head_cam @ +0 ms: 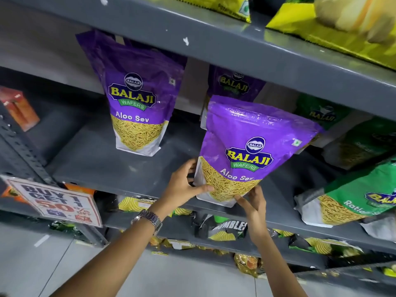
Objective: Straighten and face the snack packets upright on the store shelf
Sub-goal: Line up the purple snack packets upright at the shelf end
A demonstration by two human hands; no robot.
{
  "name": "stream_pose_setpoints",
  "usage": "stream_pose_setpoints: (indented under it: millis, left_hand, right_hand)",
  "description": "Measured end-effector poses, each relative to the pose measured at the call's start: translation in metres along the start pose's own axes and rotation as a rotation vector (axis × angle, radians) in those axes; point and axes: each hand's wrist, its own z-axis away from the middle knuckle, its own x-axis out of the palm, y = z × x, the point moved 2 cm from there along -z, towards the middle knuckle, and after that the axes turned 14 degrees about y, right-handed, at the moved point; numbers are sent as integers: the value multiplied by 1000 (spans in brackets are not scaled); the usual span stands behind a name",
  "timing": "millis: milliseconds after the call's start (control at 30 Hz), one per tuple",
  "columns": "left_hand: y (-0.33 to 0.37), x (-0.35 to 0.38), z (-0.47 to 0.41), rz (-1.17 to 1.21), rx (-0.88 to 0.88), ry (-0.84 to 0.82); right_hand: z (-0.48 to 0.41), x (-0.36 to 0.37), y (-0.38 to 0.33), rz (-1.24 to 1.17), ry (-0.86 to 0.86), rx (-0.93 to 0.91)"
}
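Note:
A purple Aloo Sev packet [250,146] stands at the front edge of the grey shelf [107,163], its label facing me. My left hand [184,185] grips its lower left corner, thumb across the front. My right hand [252,204] holds its bottom right edge from below. A second purple Aloo Sev packet [137,99] stands upright further back on the left. A third purple packet [235,84] is partly hidden behind the held one.
Green Ratlami packets [353,198] lean at the right end of the shelf. Yellow packets [334,24] lie on the shelf above. A "Buy 1 Get 1" sign [57,202] hangs at the left front edge. Chip bags [222,228] fill the shelf below.

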Motion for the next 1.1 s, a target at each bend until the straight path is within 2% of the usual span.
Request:
stream_pose_setpoints:
  millis: [400, 433, 500, 533, 567, 600, 667, 733, 800, 900, 1100]
  left_hand:
    - [-2, -1, 3, -19, 38, -13]
    - [-2, -2, 4, -33, 55, -21]
    - [-5, -7, 8, -18, 61, 11]
    - [-5, -14, 9, 48, 33, 77]
    - [-5, -25, 8, 154, -2, 185]
    - [-6, -39, 6, 271, -21, 323]
    - [-9, -81, -7, 360, 9, 630]
    - [-13, -129, -29, 270, 56, 802]
    - [-19, -167, -57, 113, 40, 755]
    - [-28, -196, -93, -53, -18, 519]
    - [-33, -203, -110, 112, -65, 172]
  right_hand:
    - [1, 4, -6, -2, -40, 13]
    - [6, 5, -8, -26, 9, 7]
    - [25, 5, -8, -22, 297, -77]
    - [41, 6, -6, 1, 444, -134]
    - [59, 14, -3, 26, 498, -177]
    - [80, 27, 1, 39, 453, -203]
    - [108, 66, 6, 59, 198, -212]
    - [105, 111, 4, 107, -55, -228]
    - [74, 159, -2, 129, -156, -214]
    - [14, 220, -12, 172, -162, -53]
    - [-40, 261, -12, 74, -322, -18]
